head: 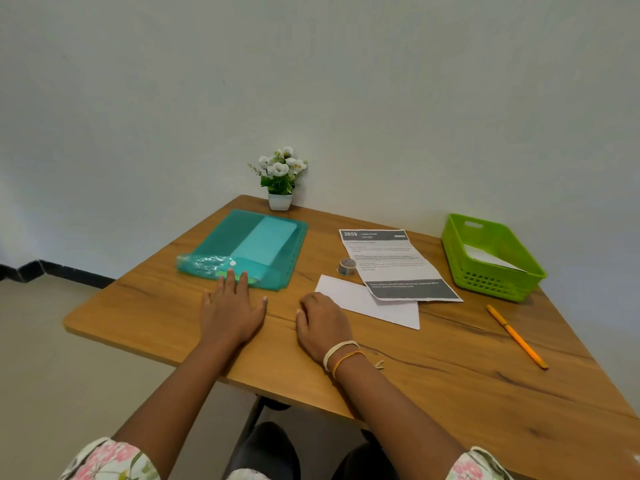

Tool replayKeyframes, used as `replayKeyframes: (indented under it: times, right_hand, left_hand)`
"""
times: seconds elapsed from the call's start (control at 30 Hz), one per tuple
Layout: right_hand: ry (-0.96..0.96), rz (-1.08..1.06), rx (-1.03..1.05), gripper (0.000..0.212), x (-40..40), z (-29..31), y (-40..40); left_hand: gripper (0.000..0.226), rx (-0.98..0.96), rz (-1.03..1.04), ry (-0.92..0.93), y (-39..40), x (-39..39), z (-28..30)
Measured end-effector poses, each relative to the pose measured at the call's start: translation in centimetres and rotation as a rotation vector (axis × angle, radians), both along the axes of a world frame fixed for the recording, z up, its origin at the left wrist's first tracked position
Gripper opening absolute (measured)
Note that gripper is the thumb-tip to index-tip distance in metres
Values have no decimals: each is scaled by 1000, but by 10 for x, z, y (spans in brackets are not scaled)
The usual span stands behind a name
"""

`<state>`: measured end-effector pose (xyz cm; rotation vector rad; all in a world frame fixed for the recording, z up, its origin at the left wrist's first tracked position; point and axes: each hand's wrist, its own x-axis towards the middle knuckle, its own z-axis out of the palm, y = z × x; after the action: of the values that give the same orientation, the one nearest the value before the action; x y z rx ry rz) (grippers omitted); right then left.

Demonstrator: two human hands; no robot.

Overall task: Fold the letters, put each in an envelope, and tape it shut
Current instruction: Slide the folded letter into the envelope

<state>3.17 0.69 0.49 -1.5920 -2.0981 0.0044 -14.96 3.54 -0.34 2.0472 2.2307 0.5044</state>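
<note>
White envelope [372, 301] lies centre frame, just right of the right hand's [320, 322] curled, empty fingers; left hand [230, 311] flat.

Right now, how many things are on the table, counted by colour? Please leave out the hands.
Green or teal: 2, the teal folder and the green basket.
White paper: 2, the printed letter and the envelope.
Orange: 1, the pencil.
Grey: 1, the tape roll.
White pot: 1, the flower plant.
Total: 7

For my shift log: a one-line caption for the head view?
Both hands flat on table, letter, envelope and tape untouched.
</note>
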Motion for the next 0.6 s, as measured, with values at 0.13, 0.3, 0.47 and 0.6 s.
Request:
replayKeyframes:
  times: [0.13, 0.3, 0.47, 0.6]
  right_hand:
    - [-79, -115, 30, 32, -6, -5, 12]
    - [-76, -199, 180, 27, -12, -6, 26]
    - [-26, -75, 152, 47, -26, -4, 50]
    - [-135, 21, -37, 52, -29, -1, 66]
  left_hand:
    - [73, 1, -61, 68, 11, -2, -2]
    - [71, 179, -227, 59, 3, 1, -5]
    - [57, 213, -427, -92, 4, -3, -3]
    - [39, 222, -487, -357, 3, -7, 2]
